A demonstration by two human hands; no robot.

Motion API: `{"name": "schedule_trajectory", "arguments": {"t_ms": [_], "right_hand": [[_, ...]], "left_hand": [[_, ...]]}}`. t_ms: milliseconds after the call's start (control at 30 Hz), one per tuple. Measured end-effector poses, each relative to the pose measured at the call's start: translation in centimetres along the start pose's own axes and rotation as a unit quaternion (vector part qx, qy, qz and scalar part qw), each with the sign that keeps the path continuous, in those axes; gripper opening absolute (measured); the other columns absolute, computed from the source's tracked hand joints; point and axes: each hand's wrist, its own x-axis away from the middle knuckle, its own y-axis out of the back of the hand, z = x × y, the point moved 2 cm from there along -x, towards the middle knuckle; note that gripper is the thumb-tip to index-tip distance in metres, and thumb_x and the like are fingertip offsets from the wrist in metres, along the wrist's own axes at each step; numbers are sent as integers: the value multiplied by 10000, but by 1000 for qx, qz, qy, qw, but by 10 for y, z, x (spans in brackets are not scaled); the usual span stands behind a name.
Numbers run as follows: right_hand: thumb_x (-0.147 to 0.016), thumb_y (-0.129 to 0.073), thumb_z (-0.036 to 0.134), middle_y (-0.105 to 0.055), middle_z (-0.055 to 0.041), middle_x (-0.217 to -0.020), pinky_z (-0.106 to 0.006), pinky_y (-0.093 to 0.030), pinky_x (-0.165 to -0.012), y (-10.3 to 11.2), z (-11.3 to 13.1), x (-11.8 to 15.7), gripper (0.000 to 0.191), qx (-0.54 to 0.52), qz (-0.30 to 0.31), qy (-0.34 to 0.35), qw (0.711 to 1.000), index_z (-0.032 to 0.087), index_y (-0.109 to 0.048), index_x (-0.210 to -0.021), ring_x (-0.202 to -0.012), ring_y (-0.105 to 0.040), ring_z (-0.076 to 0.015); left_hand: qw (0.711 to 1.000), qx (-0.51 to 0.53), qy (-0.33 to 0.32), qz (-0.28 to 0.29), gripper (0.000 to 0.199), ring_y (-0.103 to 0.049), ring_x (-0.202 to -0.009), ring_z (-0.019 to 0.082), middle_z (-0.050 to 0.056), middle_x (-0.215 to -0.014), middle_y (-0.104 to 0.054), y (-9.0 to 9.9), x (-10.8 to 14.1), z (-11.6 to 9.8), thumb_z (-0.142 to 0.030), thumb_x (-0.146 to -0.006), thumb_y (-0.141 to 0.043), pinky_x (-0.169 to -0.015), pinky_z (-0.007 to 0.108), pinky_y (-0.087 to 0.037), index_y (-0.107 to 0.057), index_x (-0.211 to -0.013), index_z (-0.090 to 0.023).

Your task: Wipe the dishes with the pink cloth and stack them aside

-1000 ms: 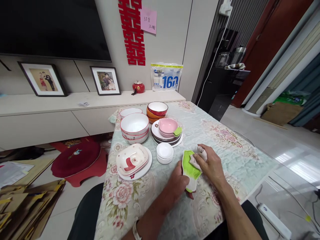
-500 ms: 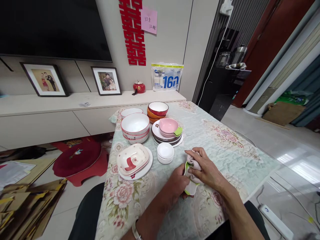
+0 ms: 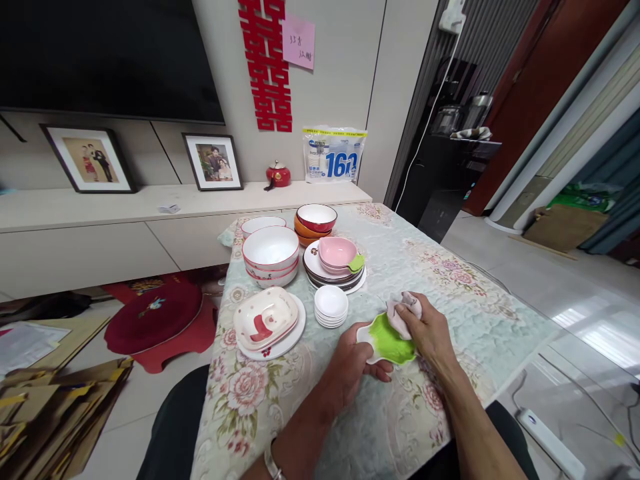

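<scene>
My left hand [image 3: 356, 360] grips a green and white scalloped dish [image 3: 389, 341] by its left edge, thumb on top and fingers underneath. The dish is tilted so its bright green inside faces me. A crumpled pale cloth [image 3: 403, 313] is bunched in my right hand [image 3: 425, 327], pressed against the dish's upper right side. To the left of the dish stands a small stack of white saucers [image 3: 331, 305]. Behind it, pink bowls [image 3: 338, 253] with a green leaf-shaped handle rest on stacked plates [image 3: 320, 277].
Large white bowls [image 3: 271, 250] with red rims and a stack of red and orange bowls [image 3: 316, 220] stand at the back. A patterned rectangular dish [image 3: 265, 319] sits on a white plate [image 3: 295, 337] at left. A flowered cloth covers the table [image 3: 280, 413].
The dish has turned from edge-on to showing its green inside. My right hand, with the cloth, has shifted right and now lies at the dish's rim.
</scene>
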Motion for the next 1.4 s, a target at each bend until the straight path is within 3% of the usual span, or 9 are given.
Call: {"name": "schedule_trajectory", "arguments": {"t_ms": [133, 267, 467, 667, 733, 900, 1067, 1267, 1400], "right_hand": [[-905, -554, 415, -700, -78, -1099, -358, -507, -842, -4, 14, 5, 399, -43, 63, 122, 990, 217, -569, -1251, -974, -652, -240], [-862, -600, 314, -675, -89, -1175, -424, -450, -964, -14, 31, 11, 383, 26, 162, 260, 952, 243, -609, -1238, -1116, -593, -273], [-865, -554, 307, -704, -43, -991, -328, -497, -790, -12, 19, 4, 197, 66, 128, 178, 973, 235, -647, -1023, -895, -647, -224], [-881, -540, 438, -726, -39, -855, -326, -489, -677, -1, 2, -1, 326, 70, 14, 26, 997, 220, -629, -1105, -745, -662, -236], [-887, -538, 470, -731, -66, -924, -338, -501, -713, 1, 5, 0, 392, 32, 13, 43, 999, 200, -616, -1160, -793, -669, -242], [-865, -607, 429, -699, -76, -1109, -365, -471, -899, -9, 27, 7, 356, -23, 137, 197, 970, 224, -662, -1150, -1032, -628, -254], [-864, -585, 427, -713, -36, -973, -320, -488, -771, -11, 15, 3, 295, -25, 139, 79, 987, 212, -664, -1049, -864, -650, -222], [-853, -556, 498, -710, -26, -826, -322, -477, -676, -7, 0, -1, 358, 0, 48, -37, 998, 204, -655, -1033, -752, -640, -229], [-884, -516, 466, -714, -93, -1002, -388, -470, -815, -13, 17, 5, 377, 46, 15, 51, 998, 183, -645, -1098, -918, -642, -271]], "left_hand": [[1000, -8, -15, -4, 504, -637, -554, 165, 64, -794, -677, -2, 1, -2, -224, -615, -521, -473, 272, -508, -543, -1105, -107], [999, -33, -16, 9, 396, -609, -507, 143, 30, -739, -644, -3, 0, -2, -260, -633, -552, -438, 255, -494, -574, -1006, -125], [999, -33, -12, 10, 486, -611, -511, 154, 33, -719, -655, -1, -4, 2, -213, -570, -496, -425, 253, -490, -554, -1043, -118], [1000, -29, 3, -10, 577, -616, -519, 161, 46, -762, -672, -1, 1, 0, -211, -560, -499, -435, 262, -491, -525, -1128, -111], [999, -33, -1, -7, 565, -611, -523, 160, 38, -728, -668, -2, 2, -1, -216, -571, -504, -442, 259, -495, -535, -1125, -112], [997, -73, -2, 3, 395, -601, -490, 150, 20, -669, -635, -4, -2, 0, -248, -615, -516, -409, 244, -479, -572, -989, -135], [998, -66, -1, 2, 510, -609, -493, 172, 28, -673, -647, -3, -4, 2, -218, -551, -489, -410, 268, -489, -548, -1047, -118], [999, -42, -12, -2, 608, -629, -564, 181, 58, -765, -677, -5, -1, 1, -197, -565, -503, -498, 296, -522, -531, -1163, -96], [998, -50, -31, -3, 605, -635, -590, 174, 56, -837, -677, -8, -2, 2, -173, -607, -521, -539, 305, -532, -527, -1209, -117]]}}
